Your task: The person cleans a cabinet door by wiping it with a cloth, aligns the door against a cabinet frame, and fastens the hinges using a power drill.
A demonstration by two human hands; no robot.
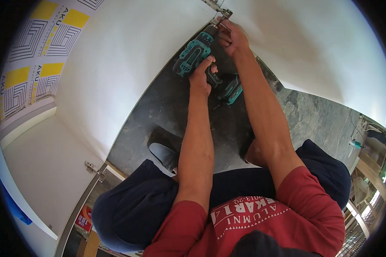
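My left hand (202, 77) is wrapped around the handle of a teal and black cordless drill (197, 49). The drill points up and to the right, its tip close to a metal cabinet hinge (225, 14) at the top middle. Beside the tip is my right hand (234, 39), its thumb and fingers bent together near the drill bit and the hinge. What those fingers pinch is too small to make out. Below the handle shows the drill's teal battery base (232, 90).
White panels stand at left (103, 55) and right (326, 47). Another hinge (94, 168) sits on the lower-left cabinet edge. Patterned sheeting (38, 51) covers the far left. A grey slipper (163, 154) rests on the dark floor (148, 118). Wooden framing and cables lie at the right edge.
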